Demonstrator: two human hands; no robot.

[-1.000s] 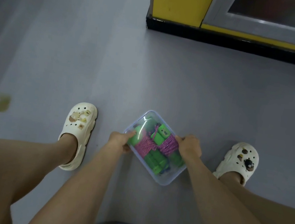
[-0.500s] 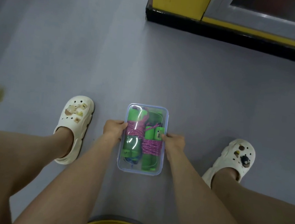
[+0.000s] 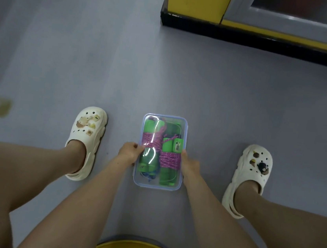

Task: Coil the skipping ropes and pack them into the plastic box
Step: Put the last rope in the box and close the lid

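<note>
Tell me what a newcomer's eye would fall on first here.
The clear plastic box, held at its long sides by the left hand and right hand, is mid-frame with green-and-pink skipping ropes packed under its lid. White clogs with charms flank it on the grey floor.

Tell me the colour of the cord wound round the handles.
The cord is pinkish purple; head view.

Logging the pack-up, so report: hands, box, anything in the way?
Left hand, right hand grip plastic box sides. Lid on, skipping ropes coiled inside. Nothing blocking.
</note>
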